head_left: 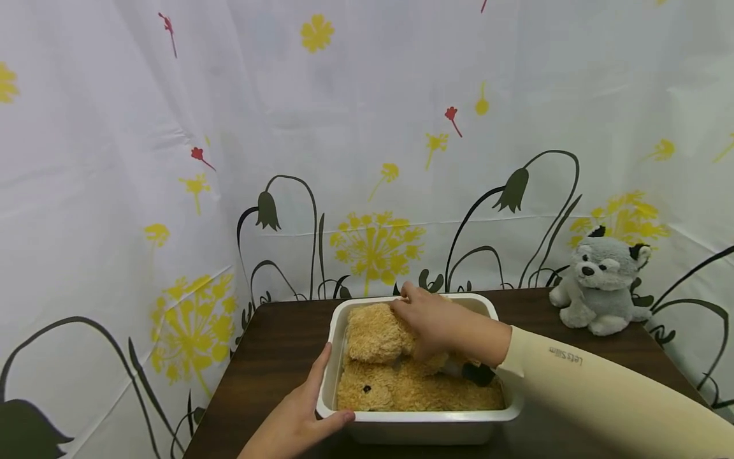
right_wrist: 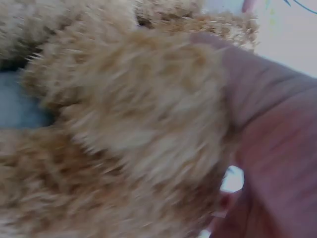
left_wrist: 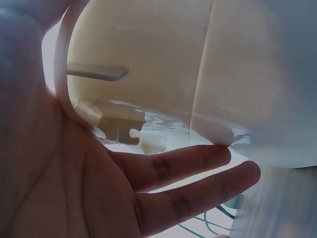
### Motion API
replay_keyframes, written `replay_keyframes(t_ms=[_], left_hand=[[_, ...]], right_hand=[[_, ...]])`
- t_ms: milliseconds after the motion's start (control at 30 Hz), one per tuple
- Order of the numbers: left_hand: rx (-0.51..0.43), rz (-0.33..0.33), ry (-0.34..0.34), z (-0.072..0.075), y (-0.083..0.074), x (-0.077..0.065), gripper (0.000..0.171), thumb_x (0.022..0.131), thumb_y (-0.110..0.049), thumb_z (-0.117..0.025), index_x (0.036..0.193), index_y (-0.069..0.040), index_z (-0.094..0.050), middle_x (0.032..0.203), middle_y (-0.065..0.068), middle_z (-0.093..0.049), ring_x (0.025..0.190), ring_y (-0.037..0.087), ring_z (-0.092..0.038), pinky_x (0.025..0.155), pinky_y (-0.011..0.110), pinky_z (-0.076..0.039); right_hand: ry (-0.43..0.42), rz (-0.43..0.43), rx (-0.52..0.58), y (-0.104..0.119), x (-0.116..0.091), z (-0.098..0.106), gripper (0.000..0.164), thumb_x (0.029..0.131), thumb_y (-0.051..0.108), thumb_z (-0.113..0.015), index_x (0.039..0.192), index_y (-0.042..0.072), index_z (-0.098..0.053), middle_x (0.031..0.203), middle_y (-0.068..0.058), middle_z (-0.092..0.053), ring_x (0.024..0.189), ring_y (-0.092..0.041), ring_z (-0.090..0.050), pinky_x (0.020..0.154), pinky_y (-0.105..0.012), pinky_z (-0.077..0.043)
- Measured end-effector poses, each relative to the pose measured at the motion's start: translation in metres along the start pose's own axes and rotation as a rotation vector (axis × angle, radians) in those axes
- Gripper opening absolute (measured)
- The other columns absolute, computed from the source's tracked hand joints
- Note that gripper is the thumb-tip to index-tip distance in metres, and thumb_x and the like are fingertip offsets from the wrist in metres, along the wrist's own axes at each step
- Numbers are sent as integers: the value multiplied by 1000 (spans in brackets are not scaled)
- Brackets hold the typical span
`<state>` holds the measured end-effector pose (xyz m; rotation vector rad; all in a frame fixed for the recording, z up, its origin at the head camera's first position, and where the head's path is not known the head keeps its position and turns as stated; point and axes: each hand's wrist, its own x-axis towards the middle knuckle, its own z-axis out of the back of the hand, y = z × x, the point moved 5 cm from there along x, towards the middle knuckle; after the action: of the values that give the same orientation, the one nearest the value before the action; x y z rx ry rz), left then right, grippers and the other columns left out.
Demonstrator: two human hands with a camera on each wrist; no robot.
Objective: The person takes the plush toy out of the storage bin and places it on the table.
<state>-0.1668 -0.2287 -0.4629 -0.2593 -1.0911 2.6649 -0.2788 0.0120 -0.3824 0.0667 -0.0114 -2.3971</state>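
Note:
A white plastic bin (head_left: 427, 416) holds shaggy tan plush (head_left: 375, 335); a dark eye shows near its front left. Whether this is one toy or two, I cannot tell. My right hand (head_left: 432, 322) reaches into the bin from the right and grips a tuft-like part of the plush toy (right_wrist: 148, 109), its fingertips partly hidden in the fur. At the bin's front left corner is my left hand (head_left: 301, 401), thumb by the front rim and fingers along the outer side. In the left wrist view, two fingers (left_wrist: 198, 198) lie straight against the bin's outside.
A grey and white plush dog (head_left: 602, 284) sits at the back right of the dark wooden table (head_left: 275, 344). Behind the table hangs a white curtain (head_left: 355, 95) with printed flowers. A black and grey piece (head_left: 478, 375) shows in the bin beneath the right wrist.

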Motion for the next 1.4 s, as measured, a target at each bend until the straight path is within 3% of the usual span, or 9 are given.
replay_keyframes(t_ms=[133, 233, 400, 567, 733, 900, 1067, 1233, 1400], left_hand=[[15, -9, -6, 1, -1, -1, 109, 90, -60, -69, 161, -40, 11, 154, 18, -46, 118, 21, -65, 89, 41, -56], [42, -13, -20, 1, -3, -1, 109, 89, -63, -68, 161, -40, 10, 151, 16, -50, 117, 18, -65, 90, 42, -55], [58, -9, -27, 3, -3, -4, 109, 89, -64, -68, 162, -39, 10, 153, 15, -48, 120, 20, -64, 93, 45, -54], [60, -6, -23, 3, -3, -6, 109, 89, -63, -68, 162, -38, 10, 152, 17, -49, 121, 23, -64, 95, 47, -54], [61, 0, -17, 3, -3, -6, 109, 88, -66, -66, 161, -41, 11, 153, 14, -50, 124, 24, -63, 95, 49, -53], [83, -1, -38, 4, -3, -7, 109, 87, -69, -66, 161, -42, 10, 154, 11, -49, 126, 24, -62, 96, 50, -52], [81, 4, -34, 3, -2, -8, 109, 87, -68, -66, 161, -42, 10, 153, 11, -50, 125, 24, -62, 95, 49, -53], [111, -14, -62, 6, -3, -8, 110, 87, -68, -67, 162, -39, 8, 146, 7, -57, 119, 17, -64, 93, 44, -54], [97, -5, -49, 6, -3, -8, 109, 87, -68, -67, 162, -41, 8, 149, 9, -55, 118, 18, -65, 91, 45, -55]], right_hand=[[17, -91, -30, 0, -5, 8, 87, 70, 45, -88, 145, 24, -50, 147, -19, -43, 122, -40, -52, 84, -48, -53], [35, -173, -10, -1, -7, 9, 86, 72, 42, -88, 147, 28, -49, 155, -23, -37, 128, -51, -48, 79, -51, -54], [-3, -191, 13, -1, -7, 4, 79, 73, 37, -89, 143, 32, -52, 146, -17, -47, 118, -45, -53, 63, -41, -49], [-67, -168, 23, -1, -9, 3, 77, 74, 41, -90, 142, 32, -54, 132, -11, -54, 108, -37, -56, 66, -40, -49], [-164, -157, 24, -4, -19, 10, 72, 73, 46, -90, 136, 32, -57, 110, -3, -54, 89, -24, -51, 72, -38, -47], [-265, -164, 87, -7, -34, 21, 73, 74, 40, -90, 137, 31, -55, 102, 1, -48, 84, -22, -43, 67, -35, -40], [-427, -132, 186, -14, -53, 38, 75, 74, 19, -83, 140, 14, -49, 115, -3, -55, 102, -25, -54, 82, -39, -48], [-600, -91, 264, -26, -72, 52, 74, 77, 29, -86, 136, 9, -47, 119, -6, -57, 105, -22, -58, 86, -41, -50], [-755, -164, 365, -38, -102, 69, 81, 74, 25, -88, 140, 8, -44, 122, -10, -58, 108, -27, -58, 88, -49, -50]])
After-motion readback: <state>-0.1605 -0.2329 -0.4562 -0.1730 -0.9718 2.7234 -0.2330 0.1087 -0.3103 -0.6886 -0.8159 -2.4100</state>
